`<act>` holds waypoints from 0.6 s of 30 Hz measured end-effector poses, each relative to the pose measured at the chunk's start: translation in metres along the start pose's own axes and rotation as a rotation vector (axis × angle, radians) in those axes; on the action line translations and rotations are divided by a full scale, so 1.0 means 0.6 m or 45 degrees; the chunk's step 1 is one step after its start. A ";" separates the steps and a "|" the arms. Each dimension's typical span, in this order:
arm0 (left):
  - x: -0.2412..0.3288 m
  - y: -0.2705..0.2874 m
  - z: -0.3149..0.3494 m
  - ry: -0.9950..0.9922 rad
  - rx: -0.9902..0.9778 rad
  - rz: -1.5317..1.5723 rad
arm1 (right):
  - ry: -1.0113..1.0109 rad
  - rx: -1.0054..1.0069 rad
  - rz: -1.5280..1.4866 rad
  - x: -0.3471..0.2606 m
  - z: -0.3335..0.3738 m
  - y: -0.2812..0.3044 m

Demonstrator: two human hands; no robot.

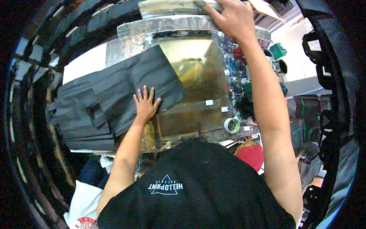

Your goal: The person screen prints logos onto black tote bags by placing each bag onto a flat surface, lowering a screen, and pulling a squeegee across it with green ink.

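Observation:
My left hand (145,105) lies flat with fingers spread on the lower edge of a black, creased fabric piece (133,72) that looks like a flat bag. More black pieces (76,110) overlap beneath it toward the left. Under its right end is a shiny brown-gold board (206,84). My right hand (234,17) is stretched far forward onto a pale, worn frame bar (171,8), its thumb along the bar. The other fingers are partly cut off by the picture's upper edge, and the hand appears closed on the bar.
A second, tape-covered bar (164,25) crosses behind the board. On the paint-stained right side sit a tape roll (231,125), small white pieces (209,102) and dark-mouthed cans (281,67). A green container (277,50) stands farther back. White cloth (82,204) hangs at lower left.

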State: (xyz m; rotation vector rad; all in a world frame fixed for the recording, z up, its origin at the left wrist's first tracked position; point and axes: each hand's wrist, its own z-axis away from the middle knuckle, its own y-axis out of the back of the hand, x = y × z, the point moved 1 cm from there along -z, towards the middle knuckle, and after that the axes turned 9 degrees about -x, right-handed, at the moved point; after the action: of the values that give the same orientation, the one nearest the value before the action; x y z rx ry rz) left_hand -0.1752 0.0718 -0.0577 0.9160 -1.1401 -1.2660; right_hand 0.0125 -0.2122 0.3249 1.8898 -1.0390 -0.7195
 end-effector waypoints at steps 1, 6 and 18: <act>0.019 -0.001 -0.026 -0.017 -0.021 0.045 | -0.030 -0.049 0.006 0.004 -0.002 0.004; 0.157 0.000 -0.151 -0.261 0.079 0.048 | 0.000 0.071 -0.013 0.009 -0.006 -0.003; 0.302 -0.015 -0.167 -0.589 0.200 0.069 | 0.082 0.098 -0.106 0.032 -0.013 -0.004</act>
State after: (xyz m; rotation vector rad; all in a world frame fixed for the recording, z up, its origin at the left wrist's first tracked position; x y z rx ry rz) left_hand -0.0893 -0.1167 -0.0653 0.7153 -1.6345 -1.3988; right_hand 0.0290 -0.2249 0.3250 2.0190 -0.9647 -0.6699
